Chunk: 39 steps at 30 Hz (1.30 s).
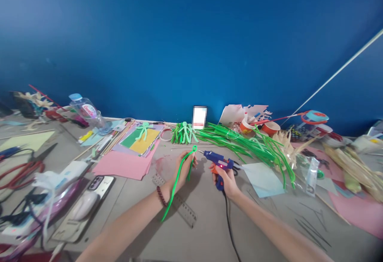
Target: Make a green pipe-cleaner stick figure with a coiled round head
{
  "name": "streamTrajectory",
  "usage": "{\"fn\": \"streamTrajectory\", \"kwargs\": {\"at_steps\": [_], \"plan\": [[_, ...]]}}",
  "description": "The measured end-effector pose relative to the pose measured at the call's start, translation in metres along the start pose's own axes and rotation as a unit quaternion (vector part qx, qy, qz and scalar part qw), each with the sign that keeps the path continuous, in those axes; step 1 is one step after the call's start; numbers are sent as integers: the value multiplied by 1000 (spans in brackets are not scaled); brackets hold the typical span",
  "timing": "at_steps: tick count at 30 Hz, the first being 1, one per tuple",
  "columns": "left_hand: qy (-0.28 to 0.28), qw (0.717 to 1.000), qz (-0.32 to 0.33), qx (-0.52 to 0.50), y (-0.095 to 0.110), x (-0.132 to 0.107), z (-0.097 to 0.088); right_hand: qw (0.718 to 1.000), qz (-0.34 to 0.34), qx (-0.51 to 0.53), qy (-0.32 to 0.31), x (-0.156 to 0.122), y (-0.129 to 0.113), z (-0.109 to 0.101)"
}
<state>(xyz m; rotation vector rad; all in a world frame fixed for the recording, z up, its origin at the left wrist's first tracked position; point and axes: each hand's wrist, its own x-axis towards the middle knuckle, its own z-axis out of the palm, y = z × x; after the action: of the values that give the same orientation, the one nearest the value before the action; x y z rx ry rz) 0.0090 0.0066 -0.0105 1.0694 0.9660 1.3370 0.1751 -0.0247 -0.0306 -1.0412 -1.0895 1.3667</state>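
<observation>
My left hand (183,169) is closed on a bright green pipe cleaner (176,182), bent into a small loop at its top and trailing down past my wrist. My right hand (226,179) grips a blue hot glue gun (218,161) with its red light lit. The nozzle points left at the looped tip, a short gap away. The gun's black cord (229,226) runs toward me across the grey table (206,230). A clear ruler (179,202) lies under my left forearm.
A heap of green pipe cleaners (248,144) and green figures (184,132) lie behind my hands. Pink and yellow paper (131,158), a phone (98,184), red scissors (20,170) and a water bottle (86,110) sit left. Cups (271,127), dried husks (356,170) and light-blue paper (263,179) sit right.
</observation>
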Motion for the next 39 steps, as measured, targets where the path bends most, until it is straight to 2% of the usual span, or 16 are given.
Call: {"fn": "streamTrajectory", "kwargs": {"at_steps": [7, 11, 16, 19, 25, 33, 39], "plan": [[-50, 997, 45, 38, -13, 34, 7, 1000, -18, -24, 1, 21, 10, -1], [-76, 993, 44, 75, -12, 33, 2, 999, -14, -8, 36, 23, 13, -4], [-101, 988, 32, 110, 2, 23, 1, 996, -39, -22, 75, 29, 8, -12], [-96, 989, 23, 110, 9, 20, 5, 995, -56, -27, 80, 33, 8, -17], [-85, 992, 4, 93, 15, 16, 9, 999, -17, -26, 14, 31, 13, -17], [-57, 994, 12, 90, 9, 18, 6, 999, -5, -34, 8, 29, 12, -17], [-69, 993, 16, 98, 5, 21, 4, 998, 6, -63, 12, 29, 13, -16]]}}
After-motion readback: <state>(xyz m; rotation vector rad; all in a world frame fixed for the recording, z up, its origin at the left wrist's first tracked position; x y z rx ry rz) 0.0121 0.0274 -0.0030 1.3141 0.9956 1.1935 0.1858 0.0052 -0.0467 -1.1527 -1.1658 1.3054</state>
